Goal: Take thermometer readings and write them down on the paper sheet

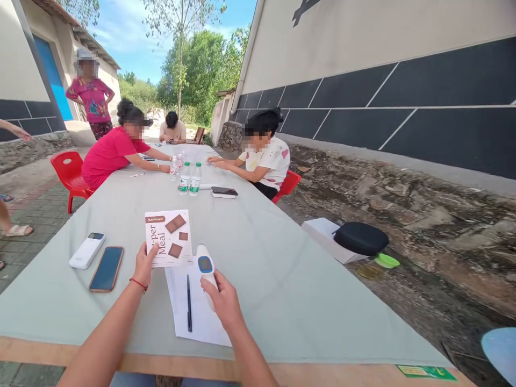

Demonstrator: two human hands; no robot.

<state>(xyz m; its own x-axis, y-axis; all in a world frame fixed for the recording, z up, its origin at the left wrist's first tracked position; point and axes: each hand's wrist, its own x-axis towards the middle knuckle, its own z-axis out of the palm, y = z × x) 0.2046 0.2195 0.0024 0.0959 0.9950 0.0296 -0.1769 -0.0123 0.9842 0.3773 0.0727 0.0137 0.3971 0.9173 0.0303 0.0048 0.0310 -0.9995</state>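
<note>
Thermometer (205, 264) and box (168, 239) are both held up over the near half of the surface (290, 301), which has a pale cover and a wooden strip along its near edge. The left hand (145, 262) is clamped on the box by its lower left corner, thumb on the front; the printed front, with brown squares and the word "Meal", faces the camera. A red bracelet (139, 284) circles that wrist. The right hand (223, 296) is closed around the handle of the thermometer, its screen turned up toward the camera.

Between the forearms, close to the near edge, lies a sheet of paper (207, 322), partly hidden by the right hand. A black pen (189, 306) rests lengthwise on it. Toward the left edge lie a phone (107, 269) and, just beside it and nearer that edge, a white power bank (87, 251).

Farther along the surface, two green-capped bottles (190, 180) stand upright side by side, with a dark-screened device (224, 192) near them, to the right. A person in pink (108, 156) sits at the left edge, reaching over the surface; another in a white patterned shirt (268, 161) sits at the right edge.
</note>
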